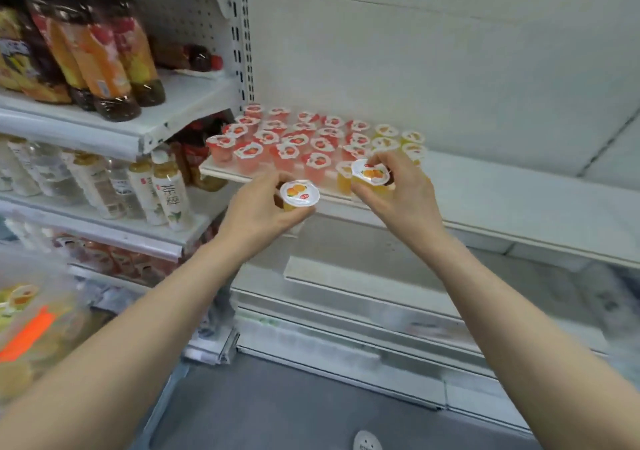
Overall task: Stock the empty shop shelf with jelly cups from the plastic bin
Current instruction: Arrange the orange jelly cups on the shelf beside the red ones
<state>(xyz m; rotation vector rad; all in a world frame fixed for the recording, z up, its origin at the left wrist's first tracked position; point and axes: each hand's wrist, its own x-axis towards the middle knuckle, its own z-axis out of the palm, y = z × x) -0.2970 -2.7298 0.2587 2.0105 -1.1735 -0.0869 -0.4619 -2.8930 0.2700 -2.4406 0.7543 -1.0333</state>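
Orange jelly cups, one pinched in each hand, left hand point(258, 207) waiting while right hand point(398, 189) extends the shelf point(485, 203) row.

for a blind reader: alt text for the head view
The left hand holds one orange jelly cup, the right hand a second cup, by a white shelf part-filled with red cups and yellow cups. Bottled drinks fill neighbouring shelves.
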